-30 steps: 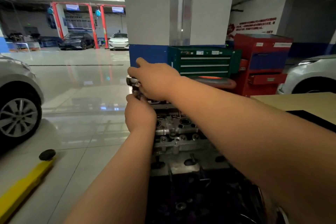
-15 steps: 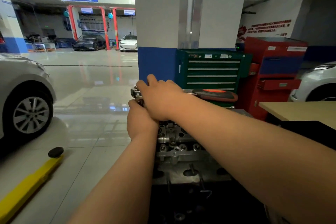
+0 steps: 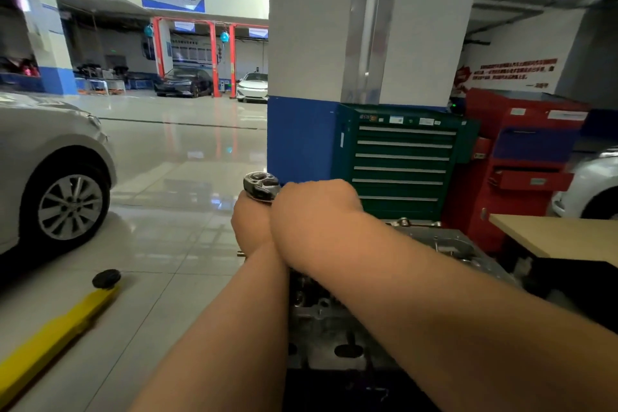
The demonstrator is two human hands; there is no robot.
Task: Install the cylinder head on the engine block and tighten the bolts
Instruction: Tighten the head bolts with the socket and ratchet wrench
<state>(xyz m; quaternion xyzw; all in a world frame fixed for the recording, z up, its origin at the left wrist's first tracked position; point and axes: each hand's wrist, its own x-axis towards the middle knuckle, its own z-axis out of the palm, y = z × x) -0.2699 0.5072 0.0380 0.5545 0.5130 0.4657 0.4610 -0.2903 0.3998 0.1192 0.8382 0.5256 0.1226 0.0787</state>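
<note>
The grey metal cylinder head (image 3: 321, 321) sits on the engine block below my crossed forearms, mostly hidden by them. A chrome ratchet wrench head (image 3: 261, 186) stands above its far left end. My left hand (image 3: 250, 226) is a fist right under the ratchet head, gripping the shaft beneath it. Just right of the head, my right hand (image 3: 314, 207) curls over the wrench and rests against the left hand. The wrench handle is hidden behind my right hand and arm.
A white and blue pillar (image 3: 334, 43) rises just beyond the engine, with a green tool chest (image 3: 401, 160) and a red cabinet (image 3: 521, 160) beside it. A wooden table (image 3: 561, 234) stands at right. A silver car (image 3: 50, 177) and a yellow lift arm (image 3: 50, 334) occupy the left floor.
My right hand has slid off the ratchet head, which now shows. The orange handle, seen at the right before, is hidden behind my right arm. Both hands sit closer together.
</note>
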